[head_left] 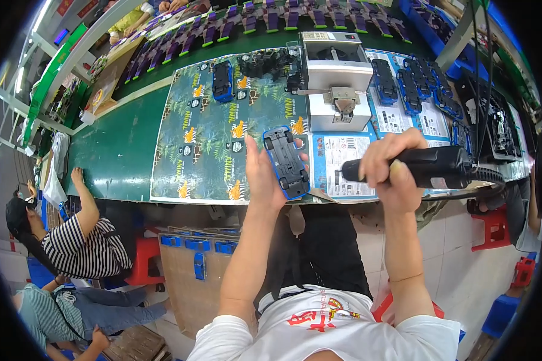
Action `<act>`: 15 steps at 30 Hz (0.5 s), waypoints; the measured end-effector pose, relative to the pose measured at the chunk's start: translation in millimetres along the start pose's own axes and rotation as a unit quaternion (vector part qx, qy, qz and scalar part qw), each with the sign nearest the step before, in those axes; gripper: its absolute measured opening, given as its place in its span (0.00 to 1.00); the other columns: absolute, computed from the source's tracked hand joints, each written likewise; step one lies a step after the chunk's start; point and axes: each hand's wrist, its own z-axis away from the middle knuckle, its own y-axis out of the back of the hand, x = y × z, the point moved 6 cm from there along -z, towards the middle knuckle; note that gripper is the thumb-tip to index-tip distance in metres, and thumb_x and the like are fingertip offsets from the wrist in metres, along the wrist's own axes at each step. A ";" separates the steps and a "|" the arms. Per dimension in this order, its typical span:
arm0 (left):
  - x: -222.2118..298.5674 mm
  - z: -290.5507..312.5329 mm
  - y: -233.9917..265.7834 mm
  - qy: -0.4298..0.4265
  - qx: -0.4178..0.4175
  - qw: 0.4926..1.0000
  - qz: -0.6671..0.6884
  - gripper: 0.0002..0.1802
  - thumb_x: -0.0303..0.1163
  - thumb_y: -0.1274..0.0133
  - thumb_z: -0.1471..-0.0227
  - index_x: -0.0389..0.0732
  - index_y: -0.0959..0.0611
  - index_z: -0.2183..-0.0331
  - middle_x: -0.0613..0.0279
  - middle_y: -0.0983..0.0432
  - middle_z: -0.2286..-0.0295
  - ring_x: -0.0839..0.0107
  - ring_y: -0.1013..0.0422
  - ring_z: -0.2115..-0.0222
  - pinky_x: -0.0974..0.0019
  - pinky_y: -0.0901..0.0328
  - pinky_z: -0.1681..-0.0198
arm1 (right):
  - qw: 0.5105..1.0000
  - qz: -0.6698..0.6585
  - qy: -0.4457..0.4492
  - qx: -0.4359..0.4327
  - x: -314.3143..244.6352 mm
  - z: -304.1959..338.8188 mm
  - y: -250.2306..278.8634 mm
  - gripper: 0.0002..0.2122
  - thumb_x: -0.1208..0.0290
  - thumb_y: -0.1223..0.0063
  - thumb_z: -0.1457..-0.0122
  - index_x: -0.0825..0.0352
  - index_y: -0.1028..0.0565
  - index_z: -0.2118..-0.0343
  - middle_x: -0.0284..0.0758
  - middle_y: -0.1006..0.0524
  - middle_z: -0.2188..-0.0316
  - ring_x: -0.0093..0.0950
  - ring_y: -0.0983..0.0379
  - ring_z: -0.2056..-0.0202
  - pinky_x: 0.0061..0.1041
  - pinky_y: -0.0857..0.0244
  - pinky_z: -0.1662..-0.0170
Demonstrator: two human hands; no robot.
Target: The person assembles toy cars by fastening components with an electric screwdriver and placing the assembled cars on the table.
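Observation:
Belly up in my left hand [260,179] lies a blue toy car [285,161], its black underside facing me and the fingers wrapped around its sides. My right hand [395,174] grips a black electric screwdriver [436,166] with a cable at its back end. The driver's nose points left toward the car, with a gap between them. Straight ahead stands a silver boxy machine [338,111], which looks like a screw feeder. Left of it another blue toy car [222,82] rests upside down beside a pile of small black parts [268,65].
Several upturned blue cars [409,91] lie on printed sheets at the right. An animal-patterned sheet [208,141] covers the bench before me. Purple-and-green pieces [271,21] line a belt at the back. A person in stripes [81,240] sits at the left; a cardboard box [190,277] stands below.

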 end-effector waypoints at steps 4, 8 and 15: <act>10.2 -6.9 -7.5 -0.060 -0.018 0.987 -0.147 0.39 0.66 0.68 0.40 0.39 0.25 0.53 0.54 0.23 0.66 0.64 0.24 0.71 0.63 0.27 0.70 | 0.992 0.108 0.014 0.059 -3.2 8.1 42.6 0.10 0.70 0.44 0.41 0.68 0.33 0.67 0.31 0.34 0.83 0.22 0.37 0.84 0.24 0.36 0.76; 42.8 2.8 -56.4 -0.404 -0.139 0.559 -0.710 0.40 0.59 0.41 0.54 0.38 0.25 0.49 0.53 0.24 0.64 0.64 0.25 0.68 0.64 0.28 0.67 | 0.985 0.113 -0.019 0.131 3.5 19.8 67.6 0.10 0.75 0.40 0.44 0.69 0.32 0.67 0.34 0.29 0.82 0.22 0.33 0.84 0.21 0.37 0.77; 64.4 -2.3 -7.7 -0.298 -0.281 0.233 -0.882 0.51 0.68 0.41 0.69 0.45 0.27 0.48 0.58 0.28 0.61 0.59 0.31 0.56 0.48 0.41 0.46 | 0.981 0.140 -0.030 0.131 14.1 24.3 67.2 0.10 0.74 0.41 0.43 0.68 0.33 0.66 0.33 0.30 0.83 0.21 0.33 0.85 0.20 0.37 0.78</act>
